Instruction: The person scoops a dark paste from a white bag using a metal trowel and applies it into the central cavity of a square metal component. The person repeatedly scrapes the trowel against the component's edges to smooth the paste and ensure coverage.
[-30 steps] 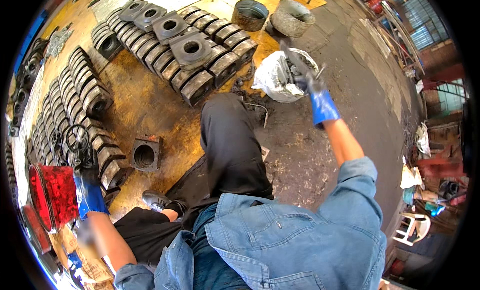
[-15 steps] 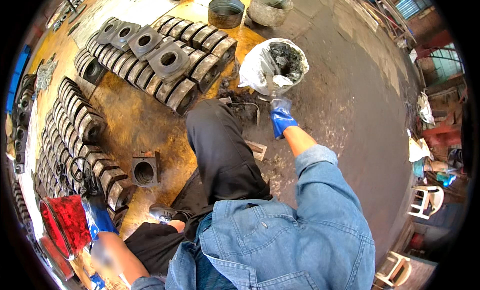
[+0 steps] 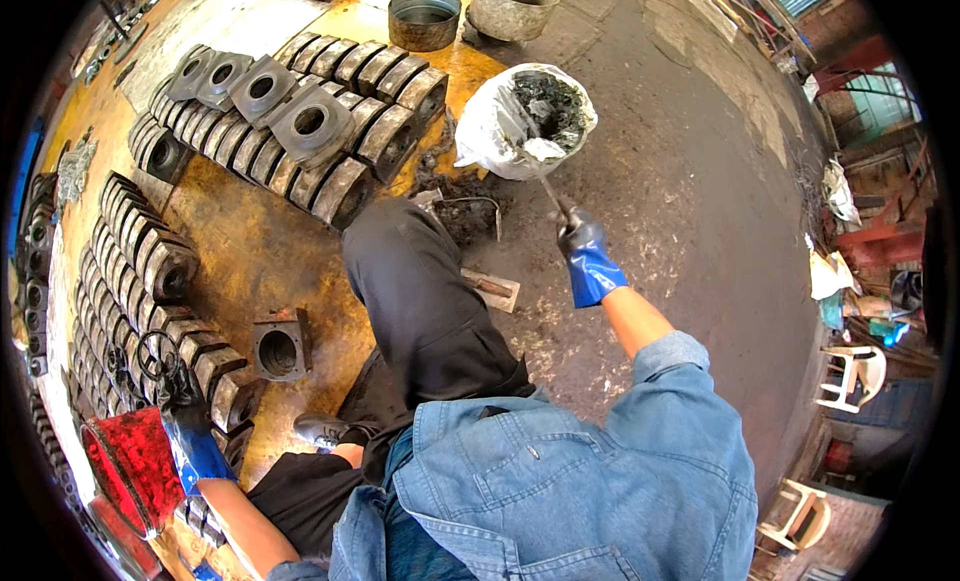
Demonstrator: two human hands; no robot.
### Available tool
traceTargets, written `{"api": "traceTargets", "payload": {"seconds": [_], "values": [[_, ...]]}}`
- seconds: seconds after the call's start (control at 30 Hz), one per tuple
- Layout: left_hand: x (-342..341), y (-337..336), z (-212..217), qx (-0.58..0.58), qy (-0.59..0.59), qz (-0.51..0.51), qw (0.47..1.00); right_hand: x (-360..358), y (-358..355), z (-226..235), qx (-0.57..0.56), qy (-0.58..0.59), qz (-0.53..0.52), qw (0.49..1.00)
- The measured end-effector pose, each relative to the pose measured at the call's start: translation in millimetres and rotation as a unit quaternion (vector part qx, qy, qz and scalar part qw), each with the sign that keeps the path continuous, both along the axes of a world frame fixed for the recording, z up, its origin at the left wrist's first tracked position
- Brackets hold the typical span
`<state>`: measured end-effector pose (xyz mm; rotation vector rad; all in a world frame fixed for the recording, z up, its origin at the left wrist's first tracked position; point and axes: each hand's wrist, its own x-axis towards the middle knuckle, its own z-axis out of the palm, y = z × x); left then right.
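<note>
- The right hand [image 3: 585, 249] is covered by a blue glove and is closed around the upper end of a thin metal tool [image 3: 549, 193].
- The tool is held at a slant, and its far end is sunk into the dark greasy mass inside a white-lined bucket [image 3: 495, 131].
- The bucket is stood on the grey concrete floor [image 3: 700, 211], just ahead of the right hand and beside the raised knee in black trousers [image 3: 410, 281].
- The left hand [image 3: 192, 443], also in a blue glove, is placed low at the left of the view, at the near end of a row of cast metal housings [image 3: 150, 271].
- The fingers of the left hand are curled against a housing; whether the part is actually gripped cannot be told.
- A red container [image 3: 130, 466] is seen just beside the left hand, touching the glove's outer edge.
- A single square housing with a round bore [image 3: 279, 348] is set apart on the yellow-stained floor, between the left row and the knee.
- A second group of housings [image 3: 300, 121] is laid in rows further ahead, left of the bucket.
- A small flat block [image 3: 492, 288] is laid on the floor near the knee, below the bucket.
- Two round metal tubs [image 3: 425, 16] are stood at the top of the view, beyond the bucket.
</note>
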<state>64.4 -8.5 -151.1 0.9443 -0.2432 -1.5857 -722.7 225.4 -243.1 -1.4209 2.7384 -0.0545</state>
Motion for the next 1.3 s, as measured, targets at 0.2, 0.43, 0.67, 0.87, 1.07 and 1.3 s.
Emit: {"api": "traceTargets", "payload": {"seconds": [0.2, 0.43, 0.67, 0.87, 1.07, 1.3], "values": [[7.9, 9.2, 7.6, 0.005, -0.004, 0.014, 1.000, -25.3, -42.6, 13.8, -0.448, -0.673, -0.297, 0.508], [-5.1, -2.8, 2.8, 0.011, 0.005, -0.001, 1.000, -69.1, -29.4, -59.2, -0.435, -0.689, -0.437, 0.381], [-4.1, -12.5, 4.6, 0.007, 0.014, -0.004, 1.000, -53.0, 7.0, -18.7, -0.442, -0.648, -0.533, 0.317], [-16.4, -21.9, 2.0, 0.003, 0.032, -0.010, 0.999, -69.3, 55.0, 2.9, -0.405, -0.673, -0.475, 0.398], [-15.5, -23.6, 8.0, -0.005, 0.057, -0.011, 0.998, -52.6, 18.4, 19.1, -0.385, -0.406, -0.257, 0.788], [4.1, 4.2, 10.1, -0.111, 0.169, -0.110, 0.973, 5.9, -14.7, -5.8, -0.186, -0.229, -0.197, 0.935]]}}
